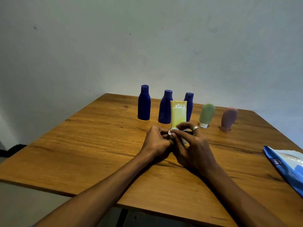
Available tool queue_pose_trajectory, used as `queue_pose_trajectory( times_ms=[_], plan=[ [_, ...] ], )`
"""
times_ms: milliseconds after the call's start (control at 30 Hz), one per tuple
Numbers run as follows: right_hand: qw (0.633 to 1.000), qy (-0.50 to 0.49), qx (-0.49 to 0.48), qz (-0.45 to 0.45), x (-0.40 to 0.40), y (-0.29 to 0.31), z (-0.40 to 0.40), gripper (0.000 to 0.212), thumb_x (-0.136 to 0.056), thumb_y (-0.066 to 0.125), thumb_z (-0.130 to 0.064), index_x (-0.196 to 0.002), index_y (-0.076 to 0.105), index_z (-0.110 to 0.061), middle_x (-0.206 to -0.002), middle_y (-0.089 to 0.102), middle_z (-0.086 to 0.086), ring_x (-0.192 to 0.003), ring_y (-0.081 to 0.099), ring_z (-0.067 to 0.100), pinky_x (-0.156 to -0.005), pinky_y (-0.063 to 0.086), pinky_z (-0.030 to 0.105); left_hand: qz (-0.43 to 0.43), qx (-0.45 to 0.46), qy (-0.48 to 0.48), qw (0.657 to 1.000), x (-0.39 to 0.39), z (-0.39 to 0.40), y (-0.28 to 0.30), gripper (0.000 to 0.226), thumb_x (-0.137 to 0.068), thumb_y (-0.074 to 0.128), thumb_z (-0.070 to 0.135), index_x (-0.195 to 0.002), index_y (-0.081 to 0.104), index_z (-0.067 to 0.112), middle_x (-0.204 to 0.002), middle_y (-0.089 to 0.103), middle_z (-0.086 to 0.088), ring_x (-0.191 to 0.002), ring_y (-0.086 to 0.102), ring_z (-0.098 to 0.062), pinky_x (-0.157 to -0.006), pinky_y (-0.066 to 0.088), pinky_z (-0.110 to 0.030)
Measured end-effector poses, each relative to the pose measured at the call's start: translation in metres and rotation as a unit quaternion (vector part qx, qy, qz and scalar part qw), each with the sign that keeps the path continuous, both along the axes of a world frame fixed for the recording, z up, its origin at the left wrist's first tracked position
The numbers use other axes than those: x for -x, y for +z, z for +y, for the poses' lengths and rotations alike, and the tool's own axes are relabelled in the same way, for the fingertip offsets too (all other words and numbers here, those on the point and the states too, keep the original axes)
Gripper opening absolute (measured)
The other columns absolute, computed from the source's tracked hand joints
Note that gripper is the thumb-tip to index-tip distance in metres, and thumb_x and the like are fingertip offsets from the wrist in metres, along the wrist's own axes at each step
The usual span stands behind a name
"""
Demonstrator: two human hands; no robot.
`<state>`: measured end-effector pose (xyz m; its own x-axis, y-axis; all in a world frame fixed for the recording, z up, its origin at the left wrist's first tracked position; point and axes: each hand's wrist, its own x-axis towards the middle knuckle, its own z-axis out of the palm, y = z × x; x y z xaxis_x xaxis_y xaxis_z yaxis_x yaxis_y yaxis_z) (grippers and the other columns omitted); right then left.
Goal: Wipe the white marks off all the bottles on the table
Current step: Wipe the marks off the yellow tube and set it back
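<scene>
Both hands meet at the base of the yellow tube, mid-table.

Left hand has fingers curled at the tube's lower end; right hand, ring on one finger, pinches a small white wipe against it. White marks show near the tube's top. Tube stands upright on the wooden table, just before three blue bottles. Green bottle and pink bottle stand cap-down to the right. Blue wipes pack lies at the right edge.
</scene>
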<state>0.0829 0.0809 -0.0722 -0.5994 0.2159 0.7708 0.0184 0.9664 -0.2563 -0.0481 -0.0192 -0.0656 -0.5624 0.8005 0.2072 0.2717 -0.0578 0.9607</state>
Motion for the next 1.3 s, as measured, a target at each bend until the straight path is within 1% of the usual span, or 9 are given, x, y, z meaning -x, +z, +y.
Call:
queue_pose_trajectory(
  times_ms=[167, 267, 467, 567, 733, 900, 1067, 1167, 1300],
  plan=[
    [0.980, -0.078, 0.104, 0.148, 0.003, 0.010, 0.009, 0.020, -0.089, 0.078, -0.010, -0.109, 0.077, -0.010, -0.121, 0.062, 0.013, -0.108, 0.061, 0.016, -0.090, 0.043, 0.002, -0.018, 0.011, -0.027, 0.999, -0.006, 0.001, 0.003, 0.047, -0.075, 0.085, 0.003, -0.120, 0.070, 0.006, -0.112, 0.077, -0.008, -0.100, 0.075, -0.014, -0.081, 0.063, -0.032],
    [0.986, -0.068, 0.099, 0.117, 0.002, 0.006, 0.006, 0.027, -0.089, 0.079, -0.009, -0.116, 0.076, -0.012, -0.123, 0.063, 0.013, -0.109, 0.062, 0.018, -0.091, 0.043, 0.001, -0.023, 0.011, -0.027, 0.999, -0.004, 0.001, 0.002, 0.046, -0.076, 0.084, 0.002, -0.120, 0.070, 0.006, -0.111, 0.077, -0.008, -0.100, 0.075, -0.015, -0.081, 0.063, -0.034],
    [0.998, -0.010, -0.065, -0.019, -0.003, 0.000, -0.002, 0.049, -0.081, 0.080, -0.022, -0.128, 0.068, -0.015, -0.124, 0.064, 0.016, -0.111, 0.063, 0.027, -0.084, 0.061, 0.039, 0.016, 0.016, 0.009, 1.000, 0.003, 0.001, -0.003, 0.027, -0.083, 0.074, -0.005, -0.108, 0.074, 0.006, -0.100, 0.078, -0.008, -0.097, 0.075, -0.017, -0.085, 0.063, -0.043],
    [0.996, -0.056, -0.023, 0.066, -0.001, 0.007, 0.005, 0.057, -0.084, 0.081, -0.017, -0.137, 0.063, -0.009, -0.117, 0.068, 0.017, -0.106, 0.064, 0.026, -0.087, 0.053, 0.030, -0.001, 0.022, -0.026, 0.999, -0.005, 0.000, 0.003, 0.030, -0.079, 0.080, -0.001, -0.108, 0.074, 0.006, -0.101, 0.079, -0.005, -0.096, 0.076, -0.015, -0.078, 0.063, -0.031],
    [0.970, -0.118, 0.068, 0.202, -0.004, 0.015, 0.012, 0.030, -0.088, 0.078, -0.008, -0.118, 0.073, -0.003, -0.117, 0.073, 0.016, -0.111, 0.069, 0.025, -0.100, 0.045, 0.011, 0.056, 0.047, -0.022, 0.997, -0.007, 0.002, 0.006, 0.051, -0.074, 0.087, 0.007, -0.122, 0.069, 0.007, -0.118, 0.075, -0.003, -0.108, 0.071, -0.011, -0.085, 0.061, -0.026],
    [0.997, -0.049, -0.038, 0.036, -0.006, 0.004, 0.005, 0.044, -0.083, 0.077, -0.016, -0.124, 0.069, -0.005, -0.123, 0.065, 0.019, -0.111, 0.066, 0.031, -0.087, 0.062, 0.042, 0.019, 0.013, -0.028, 0.999, -0.004, -0.002, 0.004, 0.032, -0.080, 0.079, 0.000, -0.110, 0.074, 0.009, -0.102, 0.078, -0.004, -0.098, 0.075, -0.013, -0.081, 0.063, -0.033],
    [0.995, -0.031, -0.092, -0.027, -0.003, 0.001, -0.004, 0.054, -0.077, 0.083, -0.017, -0.128, 0.067, -0.009, -0.130, 0.058, 0.024, -0.112, 0.064, 0.037, -0.084, 0.063, 0.044, 0.029, 0.002, -0.001, 1.000, 0.001, -0.002, -0.001, 0.023, -0.084, 0.075, 0.000, -0.106, 0.075, 0.009, -0.098, 0.078, -0.007, -0.096, 0.076, -0.016, -0.087, 0.062, -0.047],
    [0.994, -0.056, -0.078, 0.051, -0.001, 0.008, 0.009, 0.046, -0.080, 0.081, -0.013, -0.124, 0.071, -0.006, -0.127, 0.059, 0.027, -0.107, 0.067, 0.039, -0.083, 0.063, 0.041, 0.017, -0.003, -0.032, 0.999, -0.003, -0.001, 0.002, 0.030, -0.079, 0.081, 0.003, -0.109, 0.075, 0.006, -0.103, 0.079, -0.007, -0.101, 0.075, -0.017, -0.088, 0.062, -0.043],
    [0.968, -0.089, 0.031, 0.234, -0.004, 0.019, 0.019, 0.027, -0.088, 0.079, -0.005, -0.115, 0.075, -0.002, -0.109, 0.072, 0.016, -0.095, 0.071, 0.021, -0.089, 0.052, 0.012, 0.042, 0.019, -0.038, 0.998, -0.007, 0.000, 0.006, 0.049, -0.074, 0.087, 0.005, -0.120, 0.071, 0.003, -0.114, 0.076, -0.007, -0.102, 0.074, -0.012, -0.080, 0.062, -0.026]
  ],
)
